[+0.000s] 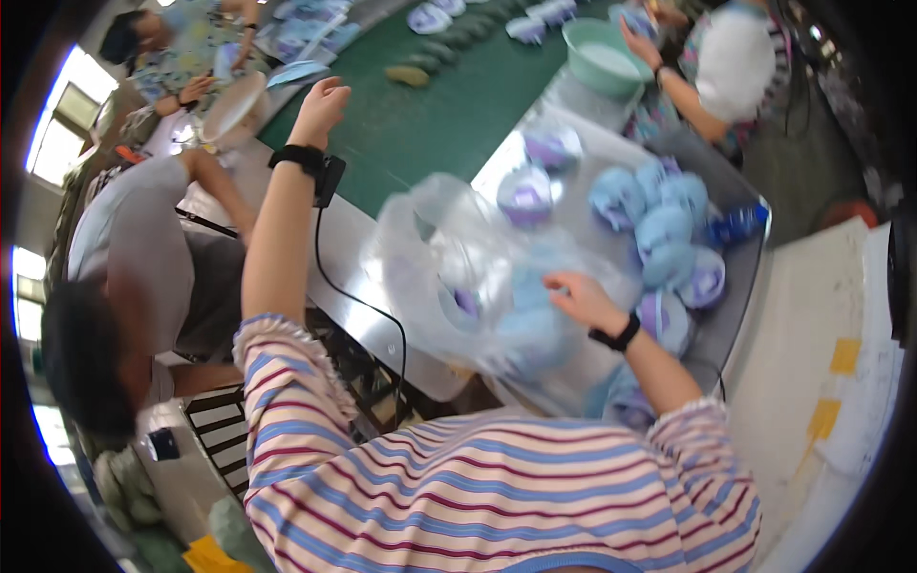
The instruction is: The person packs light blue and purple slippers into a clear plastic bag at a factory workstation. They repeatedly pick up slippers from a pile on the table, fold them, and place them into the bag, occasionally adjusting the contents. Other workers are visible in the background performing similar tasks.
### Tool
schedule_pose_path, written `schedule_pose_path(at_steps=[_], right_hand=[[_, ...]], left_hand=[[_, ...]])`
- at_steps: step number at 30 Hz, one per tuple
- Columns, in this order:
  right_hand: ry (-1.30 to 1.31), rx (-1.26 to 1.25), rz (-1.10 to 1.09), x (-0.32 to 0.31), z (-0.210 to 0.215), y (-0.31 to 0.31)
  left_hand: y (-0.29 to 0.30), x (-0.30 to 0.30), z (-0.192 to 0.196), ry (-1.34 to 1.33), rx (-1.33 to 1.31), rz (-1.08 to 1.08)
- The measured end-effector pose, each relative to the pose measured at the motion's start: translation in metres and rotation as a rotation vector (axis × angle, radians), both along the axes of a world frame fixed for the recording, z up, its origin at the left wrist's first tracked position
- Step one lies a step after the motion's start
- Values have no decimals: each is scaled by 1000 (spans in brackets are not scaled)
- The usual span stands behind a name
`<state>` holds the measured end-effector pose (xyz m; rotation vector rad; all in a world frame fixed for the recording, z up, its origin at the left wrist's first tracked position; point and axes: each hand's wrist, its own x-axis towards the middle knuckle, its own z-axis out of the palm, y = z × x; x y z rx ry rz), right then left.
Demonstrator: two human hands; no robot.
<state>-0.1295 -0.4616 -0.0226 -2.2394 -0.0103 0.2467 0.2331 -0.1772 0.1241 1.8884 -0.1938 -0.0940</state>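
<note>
My left hand is stretched far forward over the green tabletop, its fingers curled in. A flat light-blue piece lies just beyond it; I cannot make out whether anything is in the fingers. A clear plastic bag stands in front of me, its mouth gaping toward the left. Pale blue and purple items show blurred through its film. My right hand is at the bag's right side, fingers bent and closed on the film. Right of it, blue and purple rounded fabric items, resembling baby shoes or caps, lie heaped.
More blue-purple items lie on the metal table. Dark green pieces form a row on the green surface. A mint basin and a beige basin stand farther off. Co-workers sit around the table. A black cable hangs from my left wrist.
</note>
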Motion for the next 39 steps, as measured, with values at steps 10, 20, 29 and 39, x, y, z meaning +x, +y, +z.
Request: schedule_pose_path(at_steps=[10, 20, 29, 39], right_hand=[[211, -689, 345, 14, -5, -6], [215, -465, 273, 41, -70, -38], [-58, -353, 226, -17, -32, -43], [-44, -64, 364, -42, 24, 3]], left_hand=[[-42, -285, -162, -288, 1113, -1020], [-51, -320, -198, -205, 505, -801], [-64, -308, -213, 272, 134, -1025], [-42, -275, -161, 607, -882, -127]])
